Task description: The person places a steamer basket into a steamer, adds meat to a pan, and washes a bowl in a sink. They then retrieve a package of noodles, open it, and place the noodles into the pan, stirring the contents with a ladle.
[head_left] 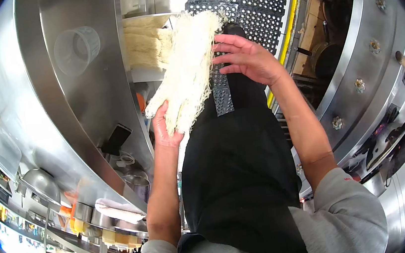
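Observation:
A long, pale bundle of thin noodles (191, 68) hangs in front of my body, with loose strands along its edges. My left hand (165, 128) is closed around its near end. On the bundle's right side my right hand (247, 57) has its fingers spread, the fingertips at the strands; whether they touch is hard to tell. Beyond the bundle, to the left, more noodles (145, 43) lie in an opened metal drawer (149, 74), partly hidden by what I hold.
A steel counter (79, 98) runs along the left, with a clear plastic tub (78, 49) and a black phone-like object (117, 137) on it. At right stands a stove front with knobs (359, 85), and pans (327, 57) nearby. A perforated black mat (248, 1) covers the floor.

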Tool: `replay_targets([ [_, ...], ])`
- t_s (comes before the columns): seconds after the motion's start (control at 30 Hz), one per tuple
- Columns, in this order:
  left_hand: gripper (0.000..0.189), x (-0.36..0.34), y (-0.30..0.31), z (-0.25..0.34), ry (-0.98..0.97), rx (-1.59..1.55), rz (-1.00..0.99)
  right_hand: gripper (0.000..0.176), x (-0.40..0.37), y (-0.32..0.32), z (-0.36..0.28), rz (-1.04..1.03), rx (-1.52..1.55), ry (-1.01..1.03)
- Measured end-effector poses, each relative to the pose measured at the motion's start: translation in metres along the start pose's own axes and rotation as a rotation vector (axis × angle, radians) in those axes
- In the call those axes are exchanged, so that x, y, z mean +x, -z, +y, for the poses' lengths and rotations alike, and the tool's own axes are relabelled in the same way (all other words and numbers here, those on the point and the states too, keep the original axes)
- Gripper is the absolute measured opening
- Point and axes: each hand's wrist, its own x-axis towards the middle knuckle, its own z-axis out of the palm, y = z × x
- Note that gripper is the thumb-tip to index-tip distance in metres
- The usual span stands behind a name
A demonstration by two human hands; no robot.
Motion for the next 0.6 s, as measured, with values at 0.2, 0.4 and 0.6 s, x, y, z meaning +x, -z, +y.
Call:
replay_targets([
  [0.2,0.049,0.001,-0.009,-0.015,-0.091,0.018,0.065,0.06,0.012,-0.004,0.023,0.052,-0.074,-0.056],
  [0.4,0.045,0.009,-0.022,-0.026,-0.165,0.132,0.083,0.061,0.011,-0.016,0.087,0.109,0.092,-0.211],
  [0.6,0.053,0.035,-0.007,-0.04,-0.212,0.335,0.064,0.058,0.056,-0.013,0.118,0.225,0.39,-0.088],
])
